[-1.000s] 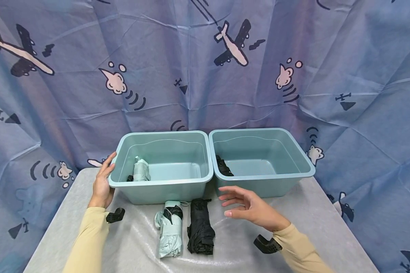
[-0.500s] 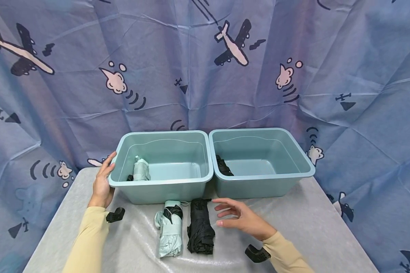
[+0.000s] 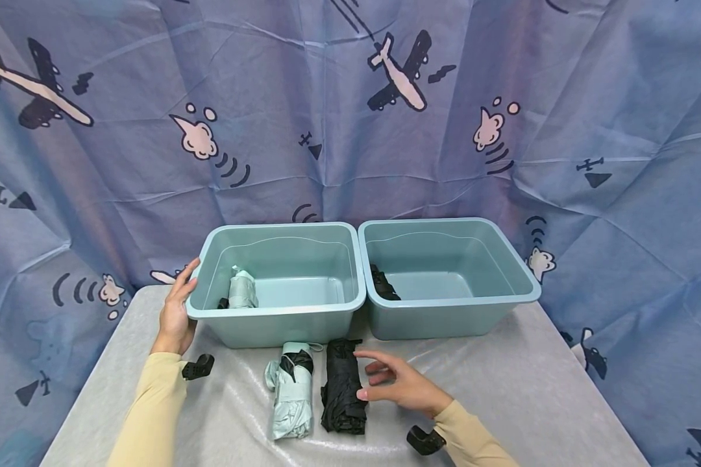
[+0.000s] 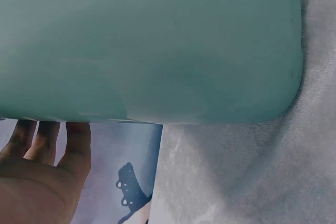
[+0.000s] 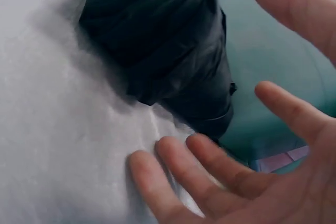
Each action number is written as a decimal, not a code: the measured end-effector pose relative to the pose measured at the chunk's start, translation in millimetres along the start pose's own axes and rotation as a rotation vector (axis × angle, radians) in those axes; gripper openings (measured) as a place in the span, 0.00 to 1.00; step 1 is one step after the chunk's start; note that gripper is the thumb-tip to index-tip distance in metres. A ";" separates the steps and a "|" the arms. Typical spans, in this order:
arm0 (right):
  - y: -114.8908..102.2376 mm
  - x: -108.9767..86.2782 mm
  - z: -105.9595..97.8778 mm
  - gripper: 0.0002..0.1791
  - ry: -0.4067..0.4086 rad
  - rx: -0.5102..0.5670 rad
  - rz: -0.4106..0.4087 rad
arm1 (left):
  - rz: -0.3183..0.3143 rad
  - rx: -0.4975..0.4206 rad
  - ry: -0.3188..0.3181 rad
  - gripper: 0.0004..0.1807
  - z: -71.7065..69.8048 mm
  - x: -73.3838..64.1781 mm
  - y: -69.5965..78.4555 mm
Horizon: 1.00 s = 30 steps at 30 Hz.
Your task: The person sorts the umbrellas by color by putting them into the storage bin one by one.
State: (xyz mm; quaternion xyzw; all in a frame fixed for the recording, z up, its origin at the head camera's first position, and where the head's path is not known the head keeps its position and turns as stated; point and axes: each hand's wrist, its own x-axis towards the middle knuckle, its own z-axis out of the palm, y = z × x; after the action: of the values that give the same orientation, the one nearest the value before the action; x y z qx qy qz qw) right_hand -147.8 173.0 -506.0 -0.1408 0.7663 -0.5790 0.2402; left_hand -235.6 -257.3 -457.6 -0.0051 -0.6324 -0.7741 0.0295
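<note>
My right hand [image 3: 402, 386] hovers at the right side of a folded black umbrella [image 3: 342, 389], fingers spread and holding nothing. In the right wrist view, the same black umbrella [image 5: 163, 40] lies on the table just beyond the fingertips. Left of it is a folded pale-green umbrella [image 3: 293, 408] with a dark patch near its top and a thin cord loop. My left hand [image 3: 174, 321] rests against the left end of the left green bin [image 3: 280, 313]. Its fingers [image 4: 79, 142] reach the bin's rim in the left wrist view, fairly straight.
The right green bin [image 3: 452, 303] stands against the left one, with a black folded item [image 3: 382, 284] inside. In the left bin lies a pale-green folded item [image 3: 243, 290]. A patterned blue curtain [image 3: 327, 130] hangs behind the grey-covered table [image 3: 531, 389].
My right hand has moved left and down from in front of the right bin to the black umbrella's side. My left hand has stayed at the left bin.
</note>
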 end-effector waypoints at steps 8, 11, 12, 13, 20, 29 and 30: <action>-2.3 4.6 3.7 0.41 0.018 -0.003 0.028 | 0.006 -0.005 0.002 0.29 0.4 0.3 0.7; -4.4 6.1 4.8 0.41 0.017 -0.002 0.031 | 0.004 -0.003 0.003 0.30 0.2 -0.1 0.6; -4.6 6.5 5.3 0.41 0.017 -0.001 0.032 | 0.005 -0.003 0.002 0.30 0.1 -0.3 0.5; -4.8 7.2 5.8 0.41 0.016 0.000 0.034 | 0.004 0.001 0.004 0.30 0.1 -0.4 0.5; -6.4 13.3 12.8 0.41 -0.002 0.002 0.024 | 0.011 -0.008 0.005 0.30 -0.8 -0.3 -0.6; -8.1 22.6 25.1 0.42 -0.011 -0.087 -0.012 | 0.024 -0.018 -0.004 0.30 -1.9 -0.1 -1.8; -8.2 23.5 26.3 0.42 -0.013 -0.096 -0.022 | 0.023 -0.015 -0.003 0.30 -1.7 -0.1 -1.6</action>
State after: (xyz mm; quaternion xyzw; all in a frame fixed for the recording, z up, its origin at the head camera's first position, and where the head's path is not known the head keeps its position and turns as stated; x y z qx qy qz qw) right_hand -154.2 137.5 -508.6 -0.1644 0.7899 -0.5434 0.2318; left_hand -235.6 -258.7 -459.5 -0.0140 -0.6264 -0.7785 0.0373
